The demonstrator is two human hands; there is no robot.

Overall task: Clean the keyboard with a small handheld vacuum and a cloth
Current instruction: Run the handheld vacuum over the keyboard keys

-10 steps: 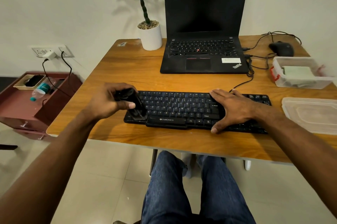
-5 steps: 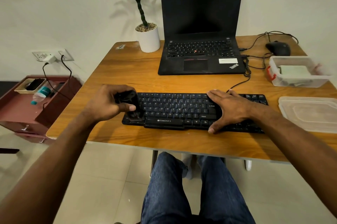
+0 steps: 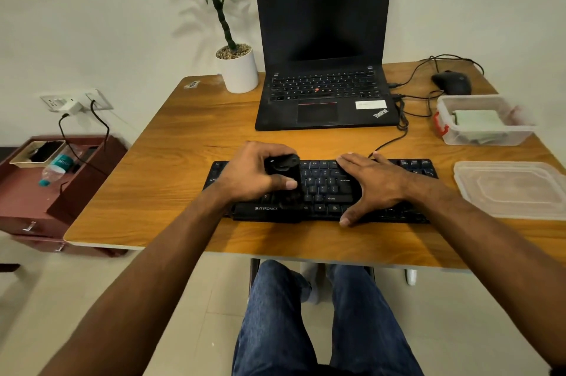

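On tabletop (image 3: pixel 171 179), near edge: keyboard (image 3: pixel 324 188) long axis left-right. Left hand (image 3: pixel 254 175) gripping vacuum (image 3: pixel 283 179), nozzle down on mid keys, tip hard to see. Right hand (image 3: pixel 372 185) flat, pressing right half, hiding keys.

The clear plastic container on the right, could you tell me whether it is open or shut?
Open: the container has no lid on, and its lid lies separately nearer the table edge.

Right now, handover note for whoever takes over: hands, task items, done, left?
Left hand grips the handheld vacuum, nozzle down on the middle of the Zebronics keyboard.
Right hand rests flat on the keyboard's right part, steadying it.
Folded cloth sits in the open plastic container, lid beside it.
Done: vacuuming underway.
Left: remaining keys, then the cloth wipe.
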